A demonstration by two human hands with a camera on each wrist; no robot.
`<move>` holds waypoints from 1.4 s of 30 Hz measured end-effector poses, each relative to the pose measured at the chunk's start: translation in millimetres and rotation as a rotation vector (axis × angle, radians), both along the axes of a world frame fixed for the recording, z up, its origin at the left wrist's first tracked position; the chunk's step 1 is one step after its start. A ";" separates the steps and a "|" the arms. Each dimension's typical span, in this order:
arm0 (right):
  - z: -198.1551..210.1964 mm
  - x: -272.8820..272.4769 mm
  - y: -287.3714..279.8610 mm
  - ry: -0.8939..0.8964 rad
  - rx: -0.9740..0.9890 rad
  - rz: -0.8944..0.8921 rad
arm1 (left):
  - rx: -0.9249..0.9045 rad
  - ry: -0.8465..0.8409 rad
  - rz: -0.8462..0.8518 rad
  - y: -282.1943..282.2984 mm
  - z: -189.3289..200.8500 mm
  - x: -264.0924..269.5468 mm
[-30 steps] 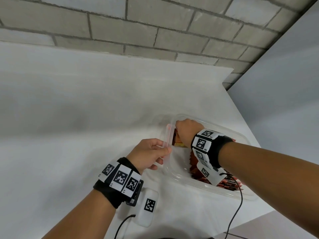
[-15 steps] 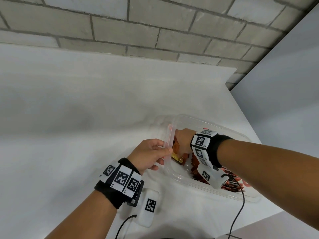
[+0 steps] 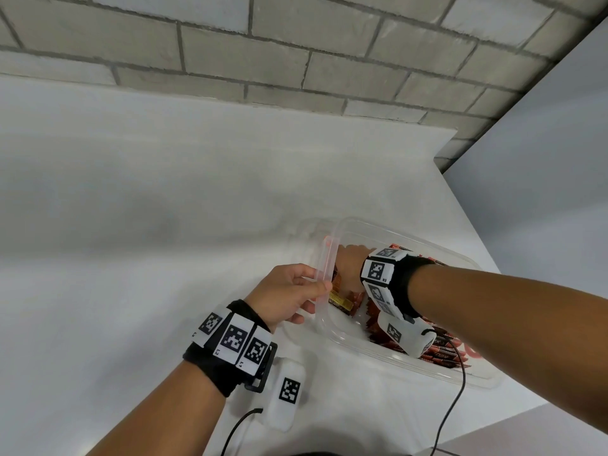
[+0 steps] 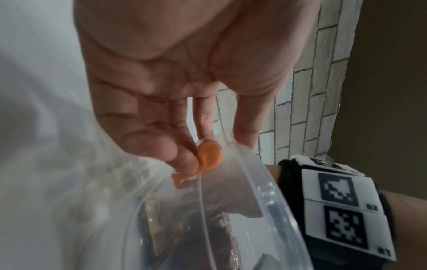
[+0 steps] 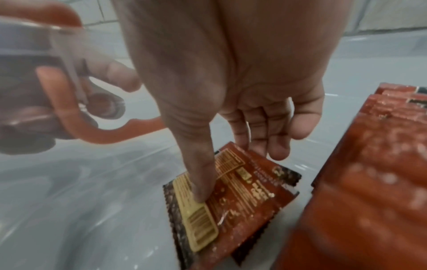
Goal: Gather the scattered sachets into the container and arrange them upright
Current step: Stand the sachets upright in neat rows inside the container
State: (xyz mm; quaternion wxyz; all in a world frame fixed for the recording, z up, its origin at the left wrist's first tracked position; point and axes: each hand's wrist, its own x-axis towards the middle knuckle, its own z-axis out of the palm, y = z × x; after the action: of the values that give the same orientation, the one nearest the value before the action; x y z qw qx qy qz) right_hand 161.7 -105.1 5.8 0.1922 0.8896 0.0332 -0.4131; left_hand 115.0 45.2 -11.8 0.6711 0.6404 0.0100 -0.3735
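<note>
Left hand pinched container rim; right hand pinched sachet inside, on tabletop.

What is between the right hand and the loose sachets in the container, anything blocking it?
Nothing visible. The right hand is already inside the clear container, its thumb and fingers on a pair of red sachets on the floor. The upright row of sachets stands beside them, apart. The left hand holds the container's rim.
</note>
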 end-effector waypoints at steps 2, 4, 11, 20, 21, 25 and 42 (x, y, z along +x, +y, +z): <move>4.1 0.7 -3.2 -0.024 0.072 -0.042 | 0.005 0.002 0.007 0.3 1.4 -0.1; 17.1 -2.1 -5.6 -0.051 0.123 -0.050 | 0.013 0.003 0.022 1.3 2.3 -0.7; 89.3 -34.2 -34.6 -0.271 0.509 -0.113 | 0.151 -0.461 0.292 0.6 33.3 -10.3; 138.8 -101.5 -80.5 -0.396 0.983 -0.238 | -0.125 -0.550 -0.081 -46.4 69.4 -35.6; 137.0 -106.5 -87.2 -0.423 0.998 -0.244 | -0.155 -0.542 -0.054 -52.8 70.7 -39.7; 124.4 -128.2 -113.0 -0.585 1.157 -0.398 | -0.277 -0.464 0.073 -71.6 71.6 -50.7; 83.4 -169.5 -104.3 -0.693 1.564 -0.685 | -0.412 -0.174 0.174 -132.5 91.1 -88.3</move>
State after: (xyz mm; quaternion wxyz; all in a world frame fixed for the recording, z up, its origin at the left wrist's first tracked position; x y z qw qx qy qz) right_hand -7.9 -209.4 89.2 -0.5977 0.8013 -0.0216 -0.0178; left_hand 26.8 -87.3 79.3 0.8156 0.5164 -0.0692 -0.2517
